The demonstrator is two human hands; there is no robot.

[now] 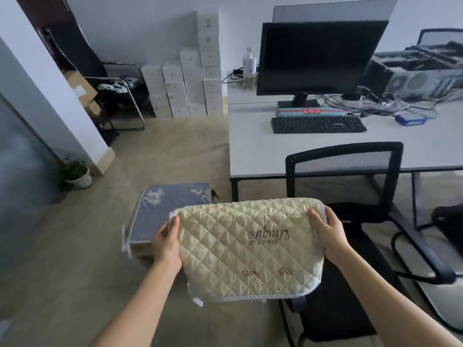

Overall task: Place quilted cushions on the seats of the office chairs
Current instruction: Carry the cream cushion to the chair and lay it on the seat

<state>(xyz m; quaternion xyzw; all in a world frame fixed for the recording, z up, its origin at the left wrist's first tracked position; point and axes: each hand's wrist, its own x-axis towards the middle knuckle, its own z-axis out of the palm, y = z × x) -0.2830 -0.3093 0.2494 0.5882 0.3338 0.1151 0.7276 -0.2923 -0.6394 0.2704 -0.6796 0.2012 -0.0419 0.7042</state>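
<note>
A cream quilted cushion (246, 249) with embroidered lettering hangs in the air low in the middle of the view. My left hand (166, 242) grips its left edge and my right hand (328, 234) grips its right edge. Its right part overlaps the black seat (333, 316) of a mesh-backed office chair (345, 169) that faces the desk. A second cushion, grey-blue with white motifs (160, 209), lies on a box on the floor just left of and behind the cream one, partly hidden by it.
A white desk (253, 151) with a monitor (318, 58), keyboard (318, 125) and cables stands behind the chair. White boxes (190, 78) are stacked against the far wall. A metal-framed chair (122, 96) and a potted plant (77, 174) stand at the left.
</note>
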